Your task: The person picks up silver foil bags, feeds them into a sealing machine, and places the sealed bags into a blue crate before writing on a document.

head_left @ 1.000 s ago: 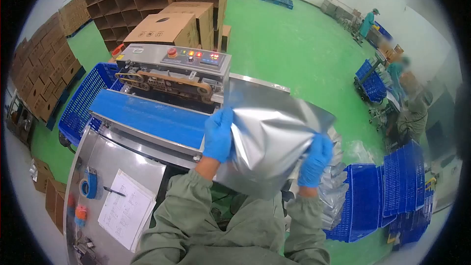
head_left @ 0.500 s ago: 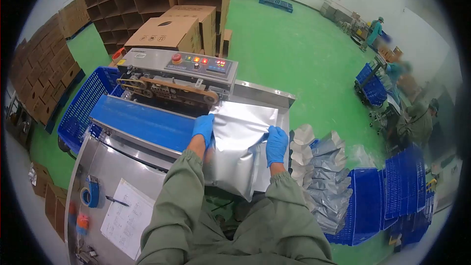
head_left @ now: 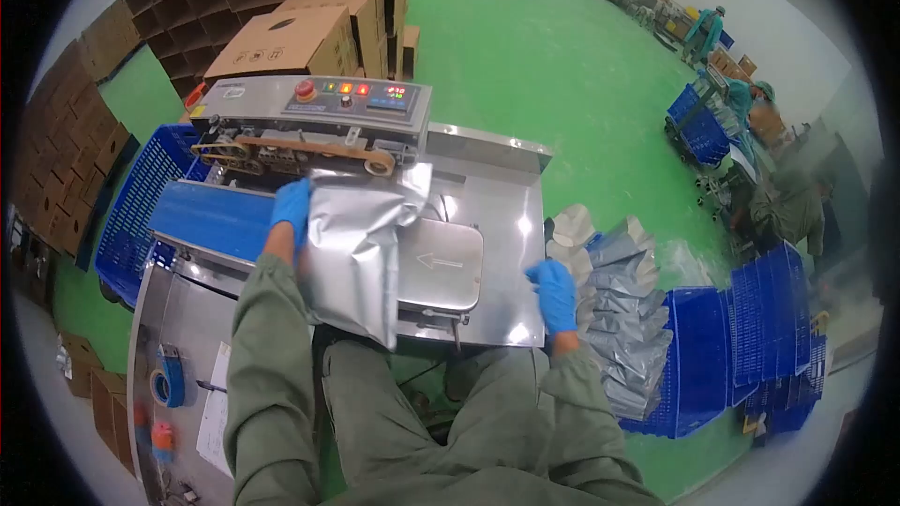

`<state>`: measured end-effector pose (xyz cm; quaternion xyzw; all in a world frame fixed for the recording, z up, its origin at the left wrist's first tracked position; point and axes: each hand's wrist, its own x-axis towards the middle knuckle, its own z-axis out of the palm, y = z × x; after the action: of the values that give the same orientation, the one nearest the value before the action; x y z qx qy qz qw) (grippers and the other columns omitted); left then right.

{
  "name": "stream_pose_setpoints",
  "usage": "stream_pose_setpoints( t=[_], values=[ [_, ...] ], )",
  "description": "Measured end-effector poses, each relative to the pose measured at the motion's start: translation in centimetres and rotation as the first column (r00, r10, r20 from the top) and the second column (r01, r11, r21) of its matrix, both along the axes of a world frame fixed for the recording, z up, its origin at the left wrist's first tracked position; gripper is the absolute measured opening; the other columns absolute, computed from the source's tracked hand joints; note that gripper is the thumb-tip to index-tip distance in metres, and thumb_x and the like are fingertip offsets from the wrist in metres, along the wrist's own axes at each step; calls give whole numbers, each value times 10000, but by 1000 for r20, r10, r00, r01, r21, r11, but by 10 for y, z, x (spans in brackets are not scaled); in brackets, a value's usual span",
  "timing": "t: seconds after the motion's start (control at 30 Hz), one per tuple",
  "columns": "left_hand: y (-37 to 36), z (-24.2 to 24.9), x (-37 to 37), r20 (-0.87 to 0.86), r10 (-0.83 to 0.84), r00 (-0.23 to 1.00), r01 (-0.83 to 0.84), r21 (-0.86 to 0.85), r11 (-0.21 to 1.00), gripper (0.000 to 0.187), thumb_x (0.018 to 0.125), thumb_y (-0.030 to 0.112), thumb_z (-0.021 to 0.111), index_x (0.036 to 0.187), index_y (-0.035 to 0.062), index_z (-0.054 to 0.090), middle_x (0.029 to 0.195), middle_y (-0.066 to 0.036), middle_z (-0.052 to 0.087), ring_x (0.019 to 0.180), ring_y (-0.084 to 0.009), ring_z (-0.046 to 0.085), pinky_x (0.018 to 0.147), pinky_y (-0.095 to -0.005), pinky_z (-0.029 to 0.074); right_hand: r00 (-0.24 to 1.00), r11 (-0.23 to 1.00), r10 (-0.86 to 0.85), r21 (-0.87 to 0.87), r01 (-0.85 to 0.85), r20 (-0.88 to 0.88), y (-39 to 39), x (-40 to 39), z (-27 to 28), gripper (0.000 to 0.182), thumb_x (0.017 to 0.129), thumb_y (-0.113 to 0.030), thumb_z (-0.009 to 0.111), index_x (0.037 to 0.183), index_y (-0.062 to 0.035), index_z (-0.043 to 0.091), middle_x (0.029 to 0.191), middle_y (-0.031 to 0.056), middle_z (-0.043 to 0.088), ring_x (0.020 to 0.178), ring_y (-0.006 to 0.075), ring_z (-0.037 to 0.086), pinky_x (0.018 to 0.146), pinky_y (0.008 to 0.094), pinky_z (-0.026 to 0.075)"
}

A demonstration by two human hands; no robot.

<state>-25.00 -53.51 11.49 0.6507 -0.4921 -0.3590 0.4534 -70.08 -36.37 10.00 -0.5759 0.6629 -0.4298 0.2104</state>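
Observation:
My left hand (head_left: 292,209), in a blue glove, is closed on the left edge of a silver foil bag (head_left: 352,248). The bag's top edge lies at the right end of the sealing machine (head_left: 309,117), just below its brown belt. My right hand (head_left: 555,295), also gloved, is away from the bag above the right edge of the steel table (head_left: 506,244), fingers partly bent and holding nothing visible. Between the hands lies a metal plate with an arrow (head_left: 439,264). More silver bags (head_left: 621,319) stand in a row beyond my right hand.
A blue conveyor belt (head_left: 211,218) runs along the machine's front. Blue crates (head_left: 698,365) stand at the right, another (head_left: 141,201) at the left. Cardboard boxes (head_left: 281,40) are behind the machine. Tape (head_left: 169,379) and paper lie lower left. People work at the far right.
The bag and my left hand have moved left to the machine. My right hand has let go of the bag and moved slightly right, uncovering the arrow plate. The whole view has shifted.

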Motion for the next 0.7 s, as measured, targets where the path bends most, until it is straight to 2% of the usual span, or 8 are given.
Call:
stream_pose_setpoints(
  t=[0.03, 0.13, 0.23, 0.3, 0.37, 0.47, 0.57, 0.7],
  values=[
    [5, 3, 9, 56, 38, 998, -36, -34, 999, 409, 863, 344, 515, 881, -50, 622, 758, -98, 598, 694, -160, 514, 666, -347, 440, 972, 999, -30, -41, 21, -232, 20, -29, -16, 250, 871, -189, 476, 815, 11, 613, 795, 134, 612, 773, 223, 591, 713, 333, 456],
    [58, 34, 22, 403, 126, 907, -77, -136, 988, 485, 896, 330, 485, 1191, -55, 501, 1119, -197, 587, 1027, -279, 560, 916, -348, 405, 971, 956, -226, 174, 235, -73, 82, -107, -49, 241, 846, -210, 522, 863, 11, 617, 818, 147, 616, 801, 254, 593, 752, 346, 459],
    [115, 29, 32, 558, 105, 823, 66, -277, 959, 484, 920, 259, 474, 1291, -47, 422, 1319, -223, 445, 1223, -329, 423, 1034, -372, 302, 801, 824, -507, 92, 558, -319, 160, -156, -67, 326, 817, -280, 576, 943, 18, 617, 907, 183, 633, 876, 298, 599, 802, 372, 453],
    [157, 19, 25, 666, 174, 725, 23, -275, 961, 470, 942, 217, 455, 1326, -44, 380, 1357, -219, 398, 1278, -323, 352, 1061, -373, 255, 782, 777, -435, 251, 577, -446, 187, -159, -58, 474, 788, -373, 615, 1047, 24, 598, 1015, 213, 628, 964, 337, 594, 855, 395, 445],
    [200, 24, 11, 742, 188, 643, 75, -305, 949, 489, 923, 170, 488, 1342, -40, 352, 1387, -216, 355, 1317, -320, 291, 1079, -390, 219, 861, 658, -361, 556, 507, -358, 200, -167, -68, 575, 788, -477, 582, 1078, 19, 603, 1086, 221, 606, 1008, 359, 581, 870, 414, 444],
    [243, 6, -3, 734, 251, 631, 36, -352, 935, 538, 887, 150, 543, 1356, -21, 343, 1412, -206, 318, 1326, -327, 270, 1081, -408, 215, 897, 550, -217, 711, 438, -385, 185, -148, -36, 597, 789, -529, 555, 1046, 4, 629, 993, 225, 630, 937, 373, 604, 810, 427, 463],
    [272, -14, -19, 701, 191, 687, 29, -289, 957, 548, 876, 141, 547, 1361, -7, 341, 1413, -203, 314, 1328, -326, 269, 1081, -412, 214, 801, 510, -130, 653, 560, -584, 174, -138, -32, 557, 797, -529, 517, 952, -15, 666, 971, 231, 629, 927, 396, 595, 807, 436, 461],
    [291, -6, -45, 611, 167, 774, -16, -245, 969, 535, 872, 118, 534, 1361, 9, 348, 1413, -195, 316, 1326, -325, 272, 1082, -412, 213, 794, 593, -165, 584, 554, -586, 169, -169, -80, 483, 811, -460, 503, 913, -18, 668, 975, 236, 625, 928, 403, 591, 811, 451, 458]
  ],
)
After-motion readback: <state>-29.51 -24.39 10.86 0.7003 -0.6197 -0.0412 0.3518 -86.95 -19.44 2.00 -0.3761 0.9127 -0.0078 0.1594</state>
